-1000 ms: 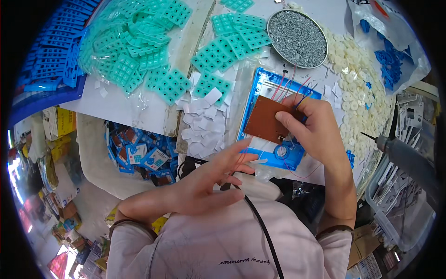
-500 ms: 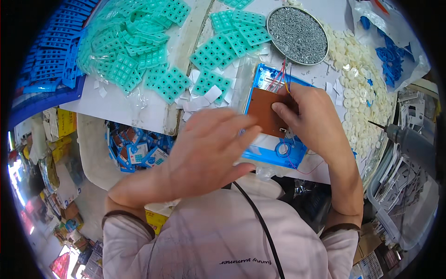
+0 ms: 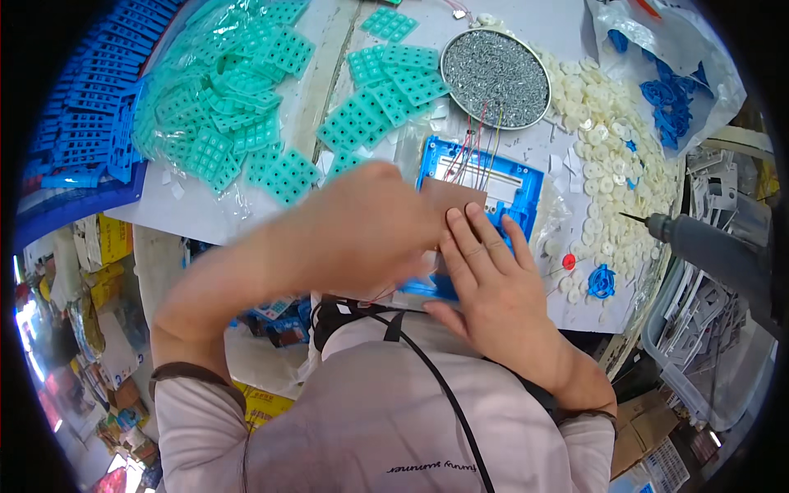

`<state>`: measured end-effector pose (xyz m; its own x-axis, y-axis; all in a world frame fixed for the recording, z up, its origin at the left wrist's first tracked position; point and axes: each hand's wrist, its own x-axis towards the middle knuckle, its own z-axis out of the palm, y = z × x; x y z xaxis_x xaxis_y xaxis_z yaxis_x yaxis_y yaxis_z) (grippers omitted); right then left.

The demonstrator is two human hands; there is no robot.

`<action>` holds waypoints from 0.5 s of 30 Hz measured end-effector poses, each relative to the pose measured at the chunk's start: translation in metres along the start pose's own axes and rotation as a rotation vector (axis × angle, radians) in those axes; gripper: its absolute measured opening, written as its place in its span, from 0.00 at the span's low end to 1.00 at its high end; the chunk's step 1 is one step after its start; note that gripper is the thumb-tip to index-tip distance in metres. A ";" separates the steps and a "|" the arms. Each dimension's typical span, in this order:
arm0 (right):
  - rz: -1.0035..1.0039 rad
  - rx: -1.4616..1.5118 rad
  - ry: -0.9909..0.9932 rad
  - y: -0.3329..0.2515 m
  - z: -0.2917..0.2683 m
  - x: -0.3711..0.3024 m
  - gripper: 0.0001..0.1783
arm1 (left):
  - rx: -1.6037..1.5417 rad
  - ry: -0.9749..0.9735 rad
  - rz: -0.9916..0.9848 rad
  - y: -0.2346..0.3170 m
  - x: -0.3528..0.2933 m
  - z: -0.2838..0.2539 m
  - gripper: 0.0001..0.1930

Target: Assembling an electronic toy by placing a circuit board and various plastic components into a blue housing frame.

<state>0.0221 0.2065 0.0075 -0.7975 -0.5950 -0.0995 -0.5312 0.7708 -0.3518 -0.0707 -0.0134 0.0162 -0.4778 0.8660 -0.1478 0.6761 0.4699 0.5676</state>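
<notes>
Brown board (image 3: 450,197) in blue frame (image 3: 516,182) lies under flat right hand (image 3: 493,283); blurred left hand (image 3: 362,226) beside, grip unclear.

**Around the frame on the table**

The frame (image 3: 501,185) lies at the table's near edge, with a board (image 3: 452,197) on it. Behind the frame sits the round dish of screws (image 3: 496,78). Left of it lie keypad mats (image 3: 246,107). Right of it lie discs (image 3: 612,164), and farther right a screwdriver (image 3: 707,246).

Both hands, left hand (image 3: 362,226) and right hand (image 3: 493,279), press a brown board (image 3: 452,197) into a blue frame (image 3: 514,177).
</notes>
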 end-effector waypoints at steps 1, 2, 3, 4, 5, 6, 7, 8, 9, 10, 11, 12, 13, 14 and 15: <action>-0.008 -0.009 0.010 0.000 0.001 0.002 0.40 | -0.055 -0.019 -0.083 -0.016 0.021 -0.013 0.14; 0.000 -0.025 0.011 0.000 0.003 0.002 0.40 | 0.068 0.250 -0.008 -0.042 0.048 -0.012 0.12; -0.006 -0.034 0.012 0.000 0.003 0.002 0.40 | 0.195 0.517 0.055 -0.067 0.072 -0.007 0.09; -0.024 -0.035 0.024 -0.002 0.001 0.002 0.39 | 0.319 0.648 0.095 -0.088 0.092 -0.011 0.08; -0.042 -0.033 0.032 -0.003 0.000 0.003 0.39 | 0.441 0.773 0.135 -0.102 0.106 -0.015 0.06; -0.041 -0.034 0.038 -0.001 0.002 0.002 0.38 | 0.444 0.613 0.041 -0.103 0.117 -0.018 0.06; -0.026 -0.017 0.038 0.000 0.004 0.001 0.39 | 0.441 0.449 -0.050 -0.102 0.128 -0.021 0.05; -0.013 0.000 0.037 0.001 0.005 -0.001 0.39 | 0.438 0.284 -0.141 -0.101 0.135 -0.022 0.06; -0.002 0.018 0.037 0.002 0.006 -0.001 0.40 | 0.430 0.372 -0.103 -0.102 0.141 -0.020 0.06; 0.007 0.017 0.036 0.001 0.006 -0.001 0.40 | 0.421 0.456 -0.062 -0.102 0.144 -0.016 0.06; 0.013 0.016 0.035 0.000 0.005 0.000 0.40 | 0.410 0.540 -0.023 -0.102 0.148 -0.012 0.06; 0.018 0.015 0.034 -0.001 0.005 0.000 0.40 | 0.444 0.614 -0.002 -0.103 0.153 -0.010 0.06; 0.005 -0.001 0.040 -0.001 0.006 0.000 0.39 | 0.478 0.688 0.015 -0.101 0.156 -0.009 0.06; -0.009 -0.018 0.046 0.000 0.006 0.001 0.38 | 0.513 0.763 0.032 -0.101 0.157 -0.008 0.07; -0.025 -0.035 0.051 0.000 0.006 0.002 0.37 | 0.497 0.684 -0.027 -0.101 0.157 -0.009 0.09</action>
<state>0.0226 0.2037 0.0017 -0.7970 -0.6025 -0.0427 -0.5603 0.7639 -0.3203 -0.2195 0.0736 -0.0572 -0.6231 0.6345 0.4573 0.7514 0.6480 0.1248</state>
